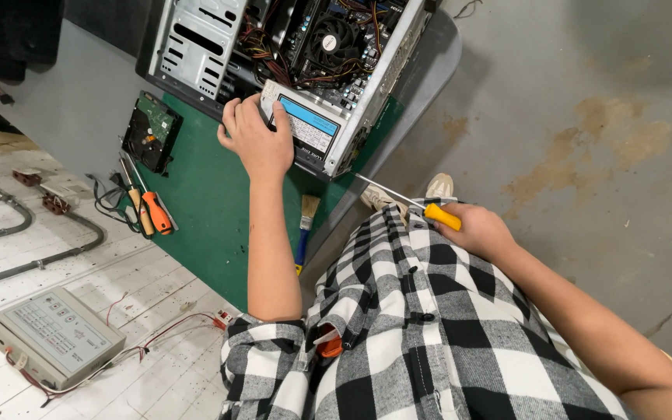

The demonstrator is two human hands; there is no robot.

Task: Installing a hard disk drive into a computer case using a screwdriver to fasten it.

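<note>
Seen from above: a person in a black-and-white checked shirt works at an opened desktop computer case (pixel 289 54) lying on a green mat (pixel 204 202) over a grey table (pixel 79 101).
Left hand: the left hand (pixel 254 140) rests on a silver drive unit (pixel 305 128) at the near edge of the case, fingers curled over its left end; how firmly they grip cannot be told.
Right hand: the right hand (pixel 480 229) is closed around the yellow handle of a screwdriver (pixel 410 201), the thin shaft pointing left toward the near right corner of the case.
Drive unit: a flat metal box with a pale blue label, seemingly half out of its bay, just beside the cooling fan (pixel 330 39) and a tangle of wires.
Handling: likely rigid, fairly light and sensitive to knocks; best taken by its bare metal sides, clear of the label face and the connectors.
Left of the case: a bare hard disk (pixel 149 128) lies circuit side up; nearer, two orange-handled screwdrivers (pixel 149 210) lie side by side.
Near edge of the mat: a small brush (pixel 305 225) with a blue handle.
Far left, on white boards: a beige control box (pixel 52 334) trailing red wires.
</note>
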